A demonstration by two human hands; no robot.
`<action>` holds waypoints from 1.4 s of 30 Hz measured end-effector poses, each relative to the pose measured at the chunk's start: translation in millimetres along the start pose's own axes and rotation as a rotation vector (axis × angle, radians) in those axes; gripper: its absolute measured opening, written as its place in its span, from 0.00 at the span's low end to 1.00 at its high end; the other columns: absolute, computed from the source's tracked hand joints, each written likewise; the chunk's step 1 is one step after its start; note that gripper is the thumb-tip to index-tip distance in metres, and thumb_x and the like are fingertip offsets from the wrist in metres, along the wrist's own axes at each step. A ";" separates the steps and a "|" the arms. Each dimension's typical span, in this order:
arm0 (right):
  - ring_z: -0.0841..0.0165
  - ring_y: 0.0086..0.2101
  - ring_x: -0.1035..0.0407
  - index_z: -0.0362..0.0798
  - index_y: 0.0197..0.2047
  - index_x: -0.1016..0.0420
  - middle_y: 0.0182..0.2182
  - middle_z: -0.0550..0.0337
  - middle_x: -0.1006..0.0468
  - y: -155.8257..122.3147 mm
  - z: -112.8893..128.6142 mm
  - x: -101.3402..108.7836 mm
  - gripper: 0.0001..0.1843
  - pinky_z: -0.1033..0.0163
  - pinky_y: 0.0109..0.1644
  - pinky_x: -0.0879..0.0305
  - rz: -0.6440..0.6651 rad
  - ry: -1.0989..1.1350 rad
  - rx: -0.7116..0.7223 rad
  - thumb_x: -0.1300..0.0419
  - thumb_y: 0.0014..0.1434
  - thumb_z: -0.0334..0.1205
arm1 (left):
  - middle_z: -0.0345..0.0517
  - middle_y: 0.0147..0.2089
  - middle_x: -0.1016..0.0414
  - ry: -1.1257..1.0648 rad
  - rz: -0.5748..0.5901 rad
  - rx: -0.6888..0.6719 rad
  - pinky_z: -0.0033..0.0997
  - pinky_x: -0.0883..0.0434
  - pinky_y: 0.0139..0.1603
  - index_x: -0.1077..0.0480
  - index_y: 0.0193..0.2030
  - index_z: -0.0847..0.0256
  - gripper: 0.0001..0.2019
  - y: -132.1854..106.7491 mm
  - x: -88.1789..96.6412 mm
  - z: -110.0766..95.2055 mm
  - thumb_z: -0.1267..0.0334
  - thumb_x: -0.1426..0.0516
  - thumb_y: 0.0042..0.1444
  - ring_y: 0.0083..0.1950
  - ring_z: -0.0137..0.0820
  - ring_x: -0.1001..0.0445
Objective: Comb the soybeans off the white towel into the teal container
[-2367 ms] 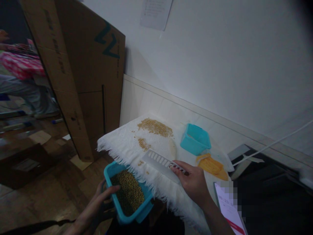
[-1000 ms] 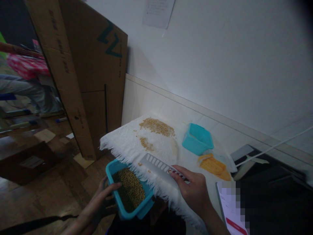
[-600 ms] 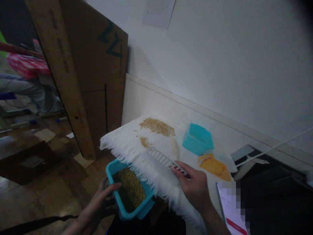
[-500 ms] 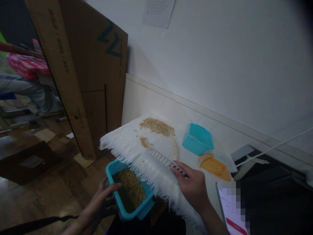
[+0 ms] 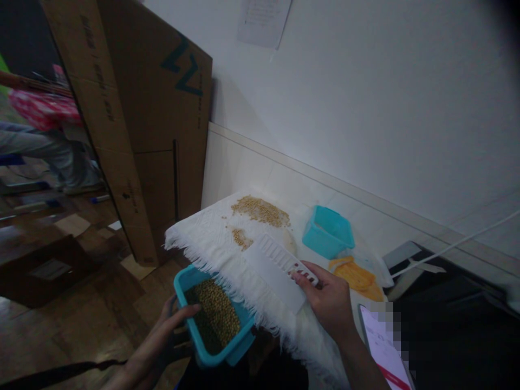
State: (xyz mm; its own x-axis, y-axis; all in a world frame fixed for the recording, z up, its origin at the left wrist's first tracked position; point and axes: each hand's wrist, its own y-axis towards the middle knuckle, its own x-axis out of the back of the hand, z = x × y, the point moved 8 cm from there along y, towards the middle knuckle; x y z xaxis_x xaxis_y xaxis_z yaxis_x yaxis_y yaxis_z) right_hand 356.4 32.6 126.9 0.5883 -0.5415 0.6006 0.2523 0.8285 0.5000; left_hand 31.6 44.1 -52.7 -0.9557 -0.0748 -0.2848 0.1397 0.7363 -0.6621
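My left hand (image 5: 173,322) grips the near-left side of a teal plastic box (image 5: 209,358), its thumb over the rim. Yellow soybeans (image 5: 219,311) lie inside the box, which I hold just under the table's edge. In my right hand (image 5: 331,300) is a white scraper (image 5: 276,276) with a slotted grip, its flat blade down close to the white fringed cloth (image 5: 199,227). A small heap of soybeans (image 5: 240,238) lies just beyond the blade. Farther back on the cloth spreads a larger patch of soybeans (image 5: 262,210).
A second teal box (image 5: 329,233) stands on the table, with an orange cloth (image 5: 354,276) beside it. A lit screen (image 5: 382,341) lies at the right. The tall cardboard box (image 5: 162,119) rises left of the table. Beyond it sits another person (image 5: 44,111).
My right hand has moved the scraper a little to the right and up in the view, and its blade now faces up more. The left hand and its box have barely shifted.
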 end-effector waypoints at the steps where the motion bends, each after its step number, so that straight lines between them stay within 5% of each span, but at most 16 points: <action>1: 0.65 0.19 0.24 0.49 0.45 0.08 0.28 0.58 0.11 0.1 -1.8 -2.8 0.15 0.65 0.23 0.28 0.022 0.016 -0.016 0.34 0.64 0.46 | 0.54 0.56 0.17 -0.001 -0.006 0.002 0.47 0.17 0.46 0.47 0.77 0.41 0.49 0.5 0.7 0.5 0.44 0.28 0.53 0.46 0.50 0.12; 9: 0.57 0.27 0.17 0.47 0.45 0.09 0.31 0.53 0.10 10.0 -35.7 -9.3 0.22 0.60 0.31 0.22 0.038 0.043 -0.151 0.34 0.59 0.53 | 0.57 0.58 0.19 -0.002 0.013 0.000 0.49 0.17 0.47 0.48 0.78 0.43 0.50 -0.3 -1.4 -1.1 0.45 0.28 0.54 0.45 0.50 0.12; 18: 0.52 0.28 0.17 0.47 0.41 0.08 0.29 0.51 0.10 32.8 -69.8 20.2 0.25 0.55 0.32 0.23 -0.089 -0.053 -0.161 0.33 0.54 0.59 | 0.60 0.63 0.21 -0.010 0.010 -0.008 0.50 0.18 0.47 0.52 0.81 0.41 0.56 4.6 1.3 1.2 0.44 0.27 0.52 0.45 0.49 0.13; 31: 0.54 0.31 0.17 0.48 0.44 0.09 0.35 0.51 0.09 51.5 -34.6 -26.5 0.21 0.56 0.36 0.23 0.003 -0.005 -0.066 0.37 0.59 0.52 | 0.55 0.55 0.16 -0.017 0.027 0.000 0.51 0.18 0.48 0.50 0.80 0.42 0.56 6.2 2.4 2.9 0.43 0.26 0.49 0.47 0.53 0.12; 37: 0.53 0.33 0.15 0.47 0.44 0.08 0.38 0.49 0.09 48.1 -33.9 -24.8 0.22 0.55 0.38 0.21 0.056 0.049 -0.080 0.35 0.57 0.53 | 0.56 0.56 0.17 -0.013 0.012 -0.002 0.52 0.18 0.49 0.51 0.80 0.43 0.56 2.3 -0.9 0.9 0.43 0.27 0.50 0.45 0.52 0.12; 42: 0.52 0.33 0.15 0.48 0.45 0.08 0.38 0.48 0.09 43.7 -36.4 -11.1 0.22 0.54 0.39 0.21 -0.020 -0.049 -0.048 0.36 0.59 0.52 | 0.57 0.57 0.18 -0.008 0.029 -0.007 0.52 0.19 0.49 0.50 0.79 0.42 0.54 2.1 -0.4 -0.3 0.42 0.28 0.51 0.46 0.53 0.12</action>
State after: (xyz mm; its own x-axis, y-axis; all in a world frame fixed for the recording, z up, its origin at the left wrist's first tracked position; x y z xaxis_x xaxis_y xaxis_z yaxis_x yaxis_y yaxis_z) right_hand 388.9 80.0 119.3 0.5449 -0.5631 0.6213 0.3004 0.8229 0.4823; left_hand 32.2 45.9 -53.8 -0.9490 -0.0586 -0.3098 0.1659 0.7428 -0.6487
